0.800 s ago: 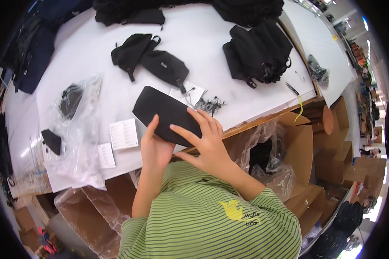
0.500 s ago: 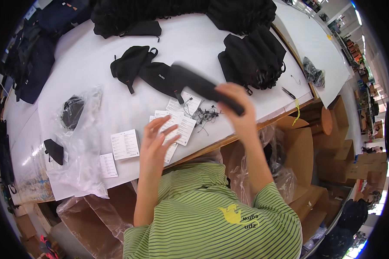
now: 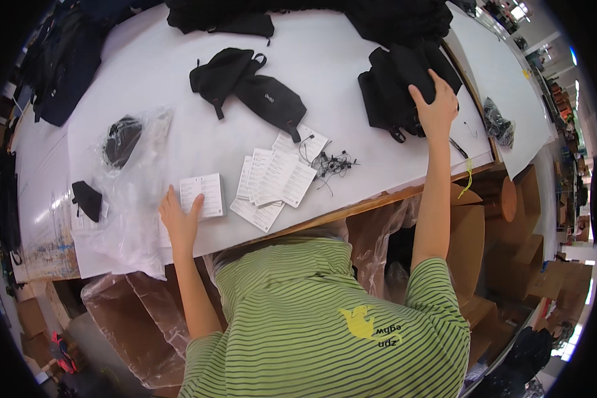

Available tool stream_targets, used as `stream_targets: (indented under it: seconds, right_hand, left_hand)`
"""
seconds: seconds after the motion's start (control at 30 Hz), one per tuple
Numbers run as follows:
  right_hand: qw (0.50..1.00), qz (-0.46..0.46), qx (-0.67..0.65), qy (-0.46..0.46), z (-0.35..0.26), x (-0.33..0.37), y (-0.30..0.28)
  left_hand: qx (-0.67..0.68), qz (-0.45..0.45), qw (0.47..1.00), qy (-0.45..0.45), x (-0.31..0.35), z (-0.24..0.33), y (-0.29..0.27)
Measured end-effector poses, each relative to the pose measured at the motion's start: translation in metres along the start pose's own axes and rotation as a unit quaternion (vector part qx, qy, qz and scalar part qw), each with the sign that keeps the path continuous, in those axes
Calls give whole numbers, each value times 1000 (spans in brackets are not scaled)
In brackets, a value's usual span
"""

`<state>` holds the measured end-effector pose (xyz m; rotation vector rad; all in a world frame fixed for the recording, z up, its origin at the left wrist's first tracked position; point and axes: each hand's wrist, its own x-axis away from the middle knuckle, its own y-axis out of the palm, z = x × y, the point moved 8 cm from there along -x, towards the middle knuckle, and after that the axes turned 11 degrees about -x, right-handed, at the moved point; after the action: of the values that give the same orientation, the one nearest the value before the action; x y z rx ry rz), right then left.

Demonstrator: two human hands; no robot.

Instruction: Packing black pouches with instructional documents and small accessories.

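Observation:
My left hand (image 3: 179,220), fingers spread, is at the left edge of a small stack of white printed cards (image 3: 209,199); its thumb lies over their lower corner. My right hand (image 3: 439,111) is laid, thumb and fingers apart, on a pile of black fabric pouches (image 3: 395,86) at the right. Two more black pouches, one with a strap loop (image 3: 225,76) and one with a small white print (image 3: 270,103), overlap in the middle of the table. Fanned-out white cards (image 3: 278,179) lie nearer me, beside a tangle of black strings (image 3: 335,162).
Clear plastic bags (image 3: 136,199) and a small black pouch (image 3: 88,200) lie at the left. Dark snips with a yellow cord (image 3: 469,176) sit by the right table edge (image 3: 378,202). Cardboard boxes (image 3: 511,265) stand below. Larger black heaps (image 3: 398,23) line the far side.
My right hand has moved right and away from me, from holding a black pouch over the table to the pouch pile. My left hand has moved left to the card stack.

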<state>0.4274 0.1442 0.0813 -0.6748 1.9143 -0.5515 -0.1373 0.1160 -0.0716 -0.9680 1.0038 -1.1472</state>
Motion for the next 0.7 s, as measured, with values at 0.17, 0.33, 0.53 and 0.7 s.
stream_targets:
  seconds: [0.17,0.33,0.53,0.7]
  right_hand:
    - [954,-154,-257,18,-88,55,30]
    - [921,-342,-162,94,-85,130,121]
    - [925,-342,-95,136,-65,149,142]
    - [932,-335,-100,98,-64,154,140]
  left_hand:
    - [28,25,999,15,1,10,-2]
    - [29,102,994,20,5,13,-14]
    - [50,107,993,2,13,13,-20]
    - [83,140,986,-25,16,9,-27]
